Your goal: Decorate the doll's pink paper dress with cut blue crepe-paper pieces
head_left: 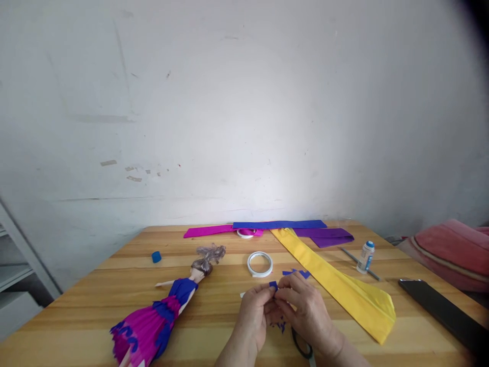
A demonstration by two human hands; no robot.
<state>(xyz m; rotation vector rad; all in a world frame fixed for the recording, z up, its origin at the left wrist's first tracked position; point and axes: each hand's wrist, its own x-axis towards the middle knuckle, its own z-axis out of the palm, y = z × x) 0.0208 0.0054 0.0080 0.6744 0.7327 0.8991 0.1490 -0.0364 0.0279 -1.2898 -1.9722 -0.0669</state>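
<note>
Both my hands meet over the near middle of the table. My left hand pinches a small piece of blue crepe paper between thumb and fingers. On the same piece, the fingertips of my right hand are closed from the other side. Blue paper scraps lie below my fingers, and more blue strips sit just beyond my right hand. Partly under my right hand is a pair of scissors with dark handles. To the left lies a doll in a magenta and blue paper dress.
A roll of white tape lies ahead of my hands. Folded yellow paper, blue paper, magenta paper and purple paper spread toward the wall. A small bottle, a grey stick and a black phone-like slab are right; a blue cap is left.
</note>
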